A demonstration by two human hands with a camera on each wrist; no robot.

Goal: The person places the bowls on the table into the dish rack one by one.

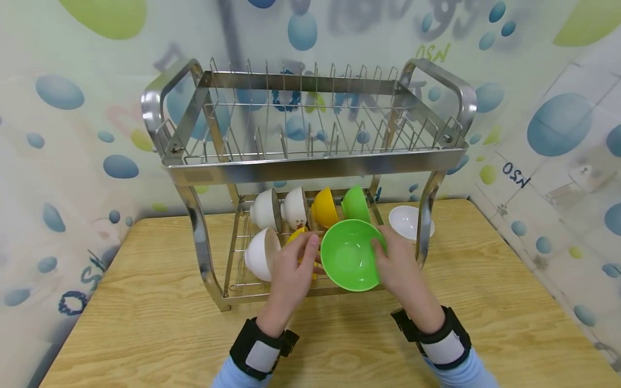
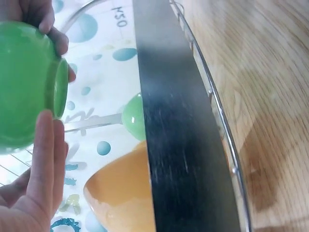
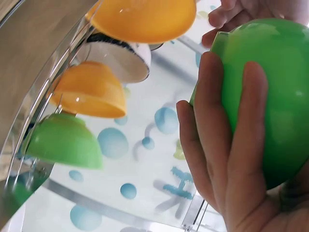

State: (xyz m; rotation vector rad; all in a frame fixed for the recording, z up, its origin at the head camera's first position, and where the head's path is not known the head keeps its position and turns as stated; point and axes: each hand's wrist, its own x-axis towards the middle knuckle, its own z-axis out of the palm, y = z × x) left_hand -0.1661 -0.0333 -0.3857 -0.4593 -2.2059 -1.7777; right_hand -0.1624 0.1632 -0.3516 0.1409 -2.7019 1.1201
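In front of the rack's lower tier, my right hand [image 1: 400, 264] grips a green bowl [image 1: 351, 253], its mouth tilted toward me. The thumb lies over the rim, and the fingers [image 3: 212, 130] spread along the outside in the right wrist view. My left hand [image 1: 293, 267] is at the bowl's left side with its fingers extended. In the left wrist view those fingertips [image 2: 44, 121] overlap the bowl's foot; I cannot tell whether they touch it. Behind the left hand, a yellow bowl [image 2: 125, 188] on the rack is partly hidden.
The two-tier metal dish rack [image 1: 310, 170] stands on a wooden table [image 1: 160, 323]. On its lower tier are tilted white bowls [image 1: 262, 256], another yellow bowl [image 1: 324, 209] and another green bowl [image 1: 356, 205]. A white bowl [image 1: 405, 221] lies right of the rack.
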